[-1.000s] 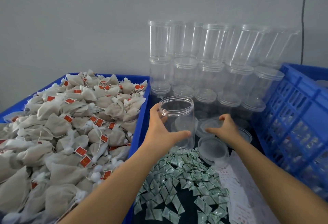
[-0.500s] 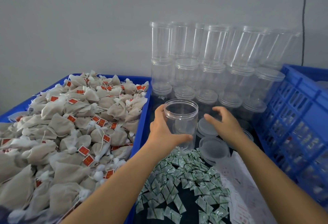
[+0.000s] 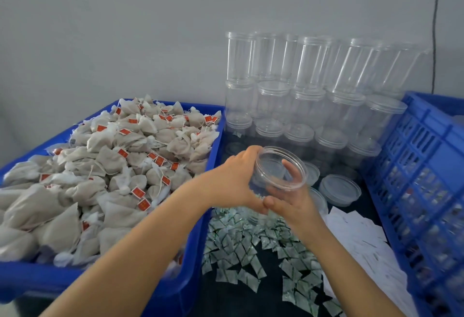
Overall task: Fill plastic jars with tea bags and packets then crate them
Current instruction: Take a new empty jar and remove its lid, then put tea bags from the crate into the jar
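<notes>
Left-hand fingers (image 3: pixel 247 157) wrap the far side of the jar (image 3: pixel 278 173), thumb closing under its near wall. Right-hand fingers (image 3: pixel 288 169) press the jar's other side, seen through the clear plastic. The left hand (image 3: pixel 231 183) and right hand (image 3: pixel 292 201) together grip the jar, thumbs nearly touching. The jar is open, empty, tilted mouth toward the camera, and held above the packets (image 3: pixel 253 249) on the surface.

Risks:
- The smooth, thin wall may slip or flex if one hand releases before the other has a firm hold.
- A dropped jar would scatter the packets or knock the lids (image 3: pixel 339 190) just beside.
- The stacked jars (image 3: pixel 301 90) behind lean unevenly; a bump could topple them.

Change from earlier frames: the jar stood upright in the left hand alone while the right hand reached among the lids. The right hand has now joined the grip and the jar is tipped. The tea bags (image 3: pixel 113 166) in their bin and the crate (image 3: pixel 426 153) are unchanged.
</notes>
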A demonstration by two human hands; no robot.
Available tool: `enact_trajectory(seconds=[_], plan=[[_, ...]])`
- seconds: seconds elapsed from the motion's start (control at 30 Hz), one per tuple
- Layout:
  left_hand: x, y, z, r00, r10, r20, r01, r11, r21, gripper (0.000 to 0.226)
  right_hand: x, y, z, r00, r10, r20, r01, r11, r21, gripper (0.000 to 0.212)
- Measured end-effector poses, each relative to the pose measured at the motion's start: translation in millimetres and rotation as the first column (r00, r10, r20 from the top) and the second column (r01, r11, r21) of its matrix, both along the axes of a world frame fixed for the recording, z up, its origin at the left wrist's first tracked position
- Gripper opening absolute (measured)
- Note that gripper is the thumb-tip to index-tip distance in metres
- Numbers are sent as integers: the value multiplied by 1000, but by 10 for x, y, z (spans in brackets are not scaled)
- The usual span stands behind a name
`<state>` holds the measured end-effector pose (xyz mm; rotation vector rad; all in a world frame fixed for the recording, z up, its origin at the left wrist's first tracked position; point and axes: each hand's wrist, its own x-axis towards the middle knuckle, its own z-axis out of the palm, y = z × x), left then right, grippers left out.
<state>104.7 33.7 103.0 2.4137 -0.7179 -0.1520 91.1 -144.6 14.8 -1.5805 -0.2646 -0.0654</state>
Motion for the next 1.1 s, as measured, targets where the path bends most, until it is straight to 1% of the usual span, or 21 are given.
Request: enact_trajectory(seconds=[0.07, 0.1, 0.13, 0.2, 0.27, 0.33, 0.37, 0.43, 0.53, 0.67, 0.77, 0.8, 0.87, 0.9, 1.03, 1.1], plan=[[88, 170, 106, 1000, -10, 6, 9, 996, 91, 85, -46, 71, -14, 1000, -18, 0, 18, 998, -54, 92], [144, 270, 133, 1000, 21, 10, -22, 995, 101, 80, -76, 112, -40, 1000, -21, -7, 20, 998, -64, 93], [205, 369, 139, 997, 72, 25, -74, 993, 92, 73, -104, 155, -88, 1000, -16, -18, 14, 998, -67, 93], [352, 538, 90, 972, 211, 101, -216, 976, 40, 55, -158, 247, -212, 999, -6, -41, 3, 997, -74, 93], [495, 631, -17, 915, 360, 181, -363, 932, -15, 40, -199, 349, -323, 998, 1, -61, -7, 995, -96, 91], [620, 672, -153, 854, 468, 229, -473, 880, -37, 33, -211, 442, -407, 998, 4, -69, -11, 994, -110, 88], [674, 685, -232, 839, 487, 243, -498, 867, -19, 32, -211, 475, -446, 998, 1, -56, -7, 993, -118, 89], [758, 702, -381, 851, 463, 247, -488, 872, 47, 33, -210, 532, -528, 1000, -6, -28, 3, 992, -128, 93], [874, 700, -559, 885, 420, 204, -449, 884, 131, 35, -227, 573, -665, 998, -48, -35, 45, 995, -92, 96], [999, 674, -686, 898, 404, 174, -438, 860, 263, 36, -240, 581, -801, 998, -68, -14, 66, 995, -76, 101], [1009, 676, -763, 898, 414, 149, -437, 881, 182, 43, -229, 584, -845, 997, -83, -4, 82, 993, -79, 102], [1016, 686, -801, 901, 400, 166, -425, 890, 166, 45, -227, 583, -852, 996, -86, -5, 85, 993, -77, 102], [1030, 699, -840, 901, 360, 244, -412, 884, 220, 43, -229, 587, -856, 997, -82, -6, 82, 994, -75, 102], [1036, 712, -849, 893, 361, 271, -420, 883, 209, 41, -231, 592, -854, 997, -80, -2, 80, 994, -79, 101], [1045, 732, -788, 860, 397, 322, -456, 880, 133, 35, -236, 601, -837, 997, -71, 10, 72, 995, -75, 96], [1026, 738, -742, 819, 447, 361, -500, 864, 64, 33, -245, 600, -828, 998, -59, 4, 59, 996, -70, 96]])
